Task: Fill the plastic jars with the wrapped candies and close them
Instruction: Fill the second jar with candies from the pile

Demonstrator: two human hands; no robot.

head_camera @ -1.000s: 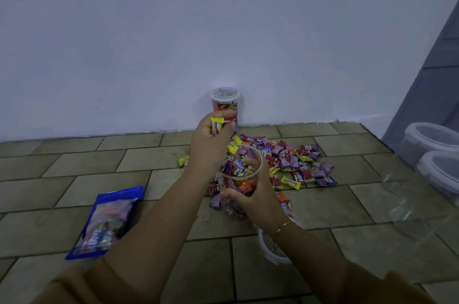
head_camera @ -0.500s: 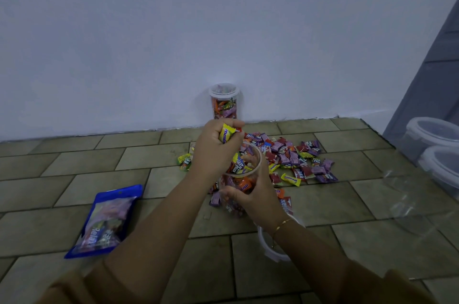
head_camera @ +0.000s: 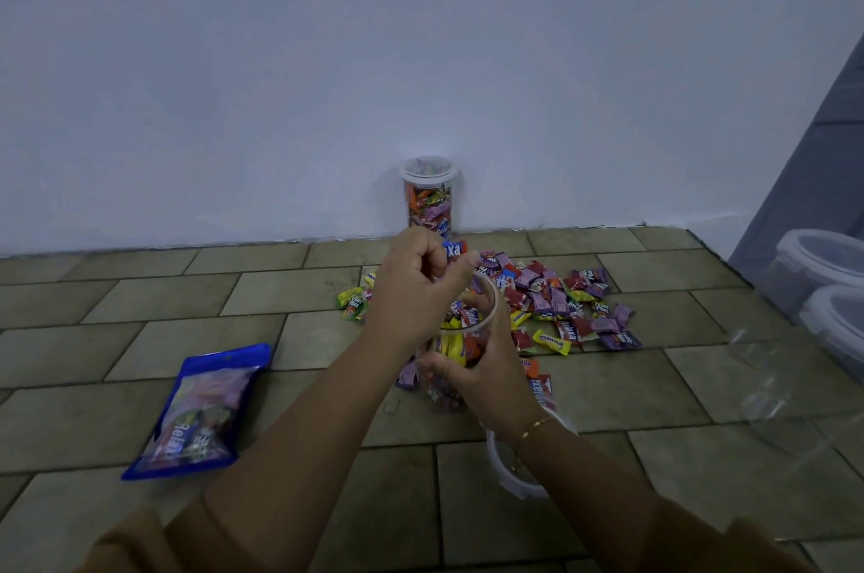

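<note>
My right hand (head_camera: 481, 373) grips a clear plastic jar (head_camera: 456, 348), part filled with wrapped candies and tilted away from me. Over its mouth my left hand (head_camera: 416, 287) has its fingers curled and pinches a blue-and-red wrapped candy (head_camera: 452, 249) between thumb and forefinger. A pile of loose wrapped candies (head_camera: 561, 301) lies on the tiled floor just beyond and to the right. Against the wall a second jar (head_camera: 428, 198) stands upright, full of candies, with its lid on. Another white lid (head_camera: 512, 476) lies on the floor under my right wrist.
A blue candy bag (head_camera: 201, 413) lies on the floor at the left. Two clear lidded containers (head_camera: 823, 266) sit at the right edge, beside a grey surface. A sheet of clear plastic (head_camera: 771, 390) lies on the tiles at the right. The white wall is close behind.
The yellow candy my left hand held has gone from it, and yellow wrappers now show inside the jar. The left hand has moved right, over the jar's mouth.
</note>
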